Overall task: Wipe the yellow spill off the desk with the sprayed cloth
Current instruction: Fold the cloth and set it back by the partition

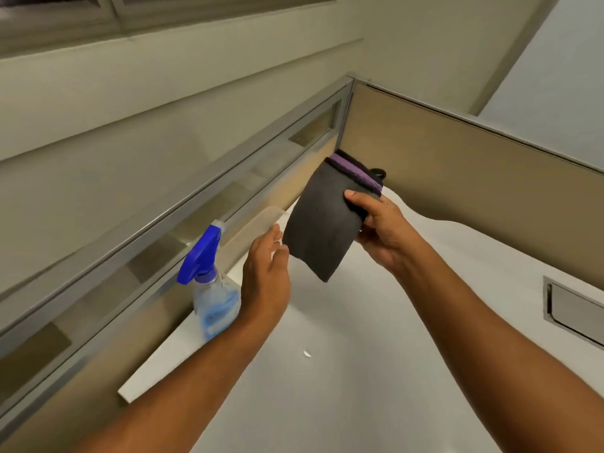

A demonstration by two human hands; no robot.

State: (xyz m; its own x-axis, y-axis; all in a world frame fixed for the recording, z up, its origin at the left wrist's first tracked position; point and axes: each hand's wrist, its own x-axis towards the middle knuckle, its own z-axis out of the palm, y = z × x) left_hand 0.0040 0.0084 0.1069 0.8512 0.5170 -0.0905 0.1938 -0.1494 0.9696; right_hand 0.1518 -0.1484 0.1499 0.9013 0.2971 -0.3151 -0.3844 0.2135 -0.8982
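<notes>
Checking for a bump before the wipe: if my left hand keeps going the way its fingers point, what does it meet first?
Most likely the dark cloth held up by the right hand; the left hand fingertips are almost at its lower edge, though depth is unclear.

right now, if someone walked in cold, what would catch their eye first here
First, the dark grey cloth with a purple edge band, held up in mid-air over the white desk by the right hand, with the left hand open at its lower corner. Next, the clear spray bottle with a bright blue trigger, standing at the desk's left edge by the partition.
</notes>
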